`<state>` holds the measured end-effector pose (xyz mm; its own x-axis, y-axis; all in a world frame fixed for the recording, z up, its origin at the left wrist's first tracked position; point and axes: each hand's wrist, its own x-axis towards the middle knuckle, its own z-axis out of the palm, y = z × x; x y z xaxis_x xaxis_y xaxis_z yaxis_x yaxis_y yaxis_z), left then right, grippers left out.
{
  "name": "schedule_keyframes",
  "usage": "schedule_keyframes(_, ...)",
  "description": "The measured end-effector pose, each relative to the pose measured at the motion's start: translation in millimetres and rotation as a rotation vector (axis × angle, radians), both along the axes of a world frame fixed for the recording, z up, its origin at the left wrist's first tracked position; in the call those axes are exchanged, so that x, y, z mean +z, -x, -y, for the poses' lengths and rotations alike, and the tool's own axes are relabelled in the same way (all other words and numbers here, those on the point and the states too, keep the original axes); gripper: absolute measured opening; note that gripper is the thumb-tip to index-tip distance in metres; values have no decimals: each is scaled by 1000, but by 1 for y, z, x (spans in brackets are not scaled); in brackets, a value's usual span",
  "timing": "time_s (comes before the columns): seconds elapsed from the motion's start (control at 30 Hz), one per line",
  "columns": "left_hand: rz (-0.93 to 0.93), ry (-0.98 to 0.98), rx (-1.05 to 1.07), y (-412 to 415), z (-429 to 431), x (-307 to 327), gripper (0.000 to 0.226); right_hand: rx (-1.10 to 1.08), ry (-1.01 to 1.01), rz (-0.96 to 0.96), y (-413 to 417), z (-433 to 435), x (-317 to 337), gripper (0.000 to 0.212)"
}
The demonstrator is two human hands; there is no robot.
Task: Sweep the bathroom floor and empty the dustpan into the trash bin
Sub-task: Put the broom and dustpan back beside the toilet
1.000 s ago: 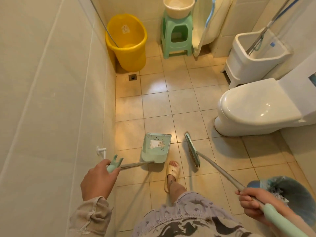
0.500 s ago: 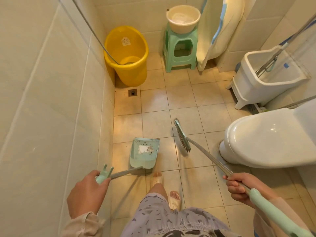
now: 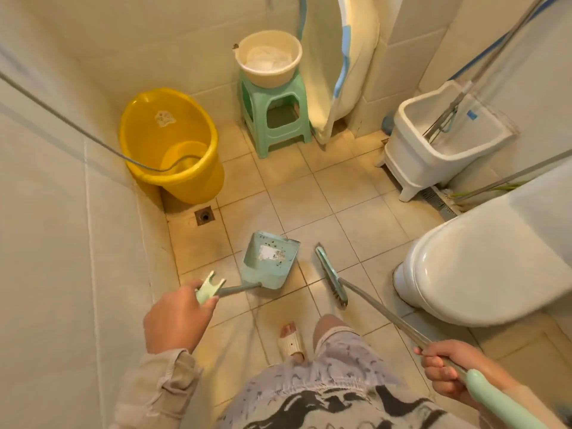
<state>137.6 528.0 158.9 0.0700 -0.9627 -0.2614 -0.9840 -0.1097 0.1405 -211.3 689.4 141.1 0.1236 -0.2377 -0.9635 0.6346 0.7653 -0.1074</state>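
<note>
The dustpan (image 3: 270, 263) sits low over the floor (image 3: 309, 196), just ahead of my left grip (image 3: 178, 320); I cannot tell whether its lip touches the tile. That grip is curled round the forked, pale-green end of the pan's long handle (image 3: 209, 287). Dark grit is scattered inside the pan.

My right grip (image 3: 448, 370) is wrapped round the metal shaft of the broom (image 3: 387, 314), right where the green sleeve begins. The brush head (image 3: 331, 277) lies ahead and to the left of this grip, near the pan's right side but not touching it.

I judge both tools to be light: thin tube and stiff moulded plastic. Held by the far end of its handle, the pan will want to tip, and grit should slide easily off smooth plastic. So I would keep it level, or take hold lower down the handle before carrying it.

A worn white sticker (image 3: 270, 252) is on the pan's floor, with no writing I can read. Another sticker (image 3: 165, 118) inside the yellow bucket (image 3: 168, 144) is just as illegible.

The bucket is well ahead of my left grip, with a floor drain (image 3: 204, 215) in front of it. A green stool (image 3: 275, 119) carrying a basin (image 3: 267, 57) stands farther off. The toilet (image 3: 483, 267) is ahead of my right grip. No trash bin is in view.
</note>
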Motion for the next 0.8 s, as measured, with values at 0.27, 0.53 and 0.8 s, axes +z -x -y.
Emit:
schedule_keyframes(0.27, -79, 15, -234, 56, 141, 3, 35, -189, -20, 26, 11, 73, -9, 35)
schedule_keyframes(0.53, -41, -9, -444, 145, 261, 5, 31, -414, 97, 105, 59, 181, -7, 9)
schedule_keyframes(0.8, 28, 3, -675, 233, 366, 13, 30, -704, 169, 121, 89, 253, 12, 11)
